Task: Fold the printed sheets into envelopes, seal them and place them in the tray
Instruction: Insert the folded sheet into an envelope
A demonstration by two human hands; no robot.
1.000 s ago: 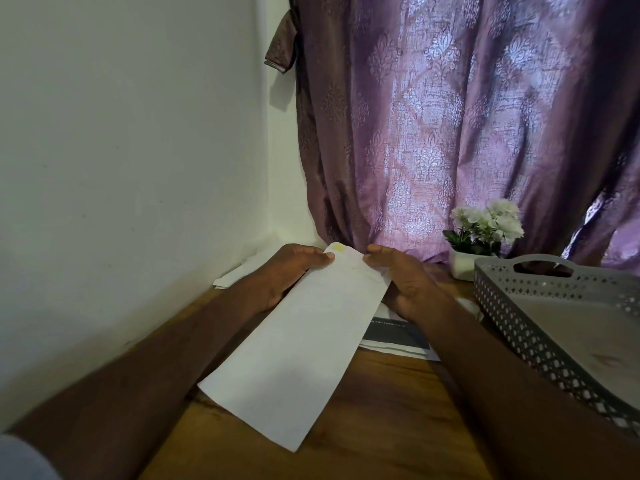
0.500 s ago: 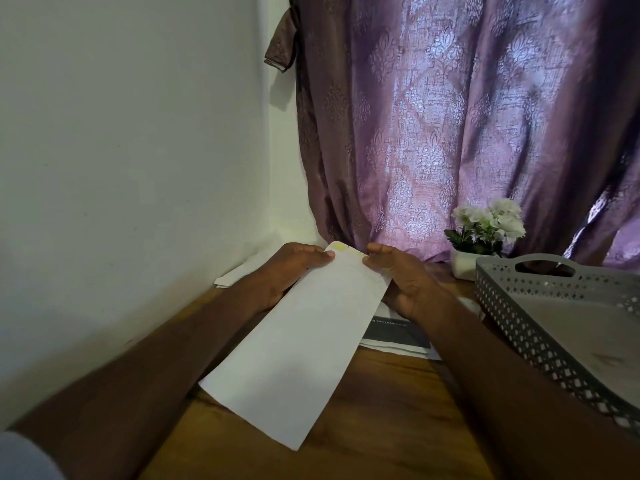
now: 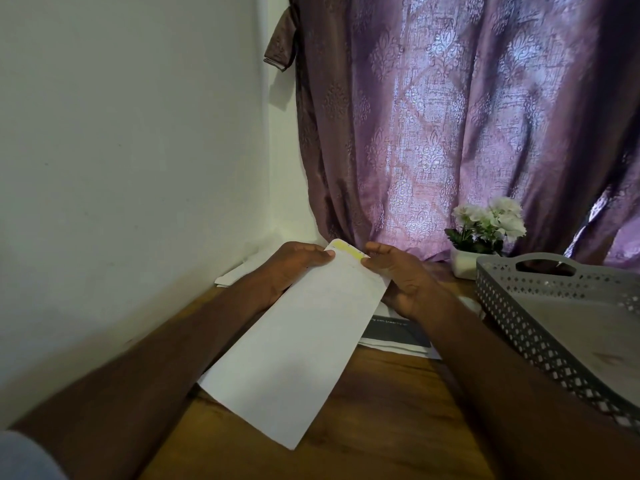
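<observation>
The envelope (image 3: 298, 344) slants over the table (image 3: 381, 427), long axis running from near-left to far-right, yellow-edged end pointing away. My left hand (image 3: 294, 268) and right hand (image 3: 401, 275) pinch that far end; the tray (image 3: 519, 327) sits right.

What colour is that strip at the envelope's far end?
Yellow strip, seen in the head view.
</observation>
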